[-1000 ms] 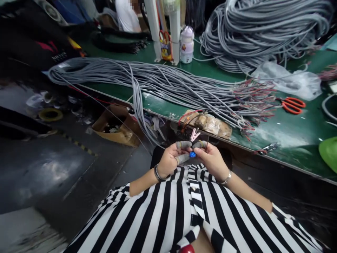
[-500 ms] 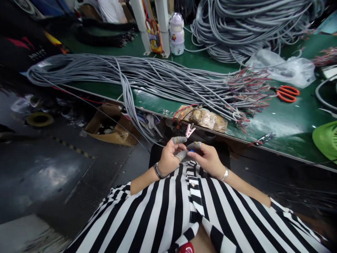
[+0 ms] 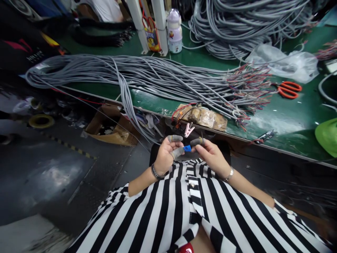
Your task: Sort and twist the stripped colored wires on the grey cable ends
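A small blue plastic piece (image 3: 187, 148) with a dark spot on its face sits between my two hands, above my lap. My left hand (image 3: 163, 156) has grey finger covers on thumb and index; its thumb presses against the blue piece, and the fingers behind it are hidden. My right hand (image 3: 213, 160), index covered in grey, pinches just right of the piece. What lies in that pinch is too small to make out. A drooping bundle of grey cables (image 3: 126, 100) runs down off the table toward my left hand. Just beyond my fingers is a pink clip (image 3: 189, 130).
Grey cables (image 3: 158, 72) with stripped coloured ends lie along the green table (image 3: 286, 121). Orange-handled scissors (image 3: 289, 89), a clear plastic bag (image 3: 286, 63), a bottle (image 3: 174, 31) and a large cable coil (image 3: 237, 28) are on it. A cardboard box (image 3: 113, 128) stands below.
My hands have moved slightly apart, and more of the blue piece shows between them. The right hand has shifted a little to the right.
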The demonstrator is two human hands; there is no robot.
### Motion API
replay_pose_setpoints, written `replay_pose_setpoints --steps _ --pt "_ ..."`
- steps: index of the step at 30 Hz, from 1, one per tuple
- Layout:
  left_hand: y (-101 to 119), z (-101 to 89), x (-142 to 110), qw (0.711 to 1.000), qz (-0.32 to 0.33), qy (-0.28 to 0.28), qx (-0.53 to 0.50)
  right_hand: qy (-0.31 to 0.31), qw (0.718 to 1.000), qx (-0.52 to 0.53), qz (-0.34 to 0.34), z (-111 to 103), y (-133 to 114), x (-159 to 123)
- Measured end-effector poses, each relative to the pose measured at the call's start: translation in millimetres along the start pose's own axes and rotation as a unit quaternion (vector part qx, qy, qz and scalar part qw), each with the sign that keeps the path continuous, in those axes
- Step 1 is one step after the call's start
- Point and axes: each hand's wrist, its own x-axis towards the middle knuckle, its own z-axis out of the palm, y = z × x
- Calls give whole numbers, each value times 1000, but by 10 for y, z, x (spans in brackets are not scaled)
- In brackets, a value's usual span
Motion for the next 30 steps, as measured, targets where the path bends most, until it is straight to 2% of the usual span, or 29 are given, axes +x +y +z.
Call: replay_pose_setpoints --steps 4,9,13,19,23,25,27,30 --pt "14 10 -25 999 27 -35 31 -85 991 79 72 64 -7 17" --pt "-9 -45 -51 980 110 -82 142 -113 980 118 113 78 -18 38" --pt "-29 -81 -53 961 151 -105 208 -113 987 82 73 100 4 47" --pt "-4 -52 -44 964 132 -107 206 -91 996 -1 -19 114 99 35" --pt "58 -8 -14 959 155 -123 204 -103 994 23 -19 144 55 41" --pt "83 19 15 952 192 -110 213 -103 992 77 8 165 12 67" --pt "100 46 54 938 245 -64 238 -80 987 138 18 182 -29 106" --pt "126 89 116 892 341 -14 296 -57 980 189 10 207 -78 157"
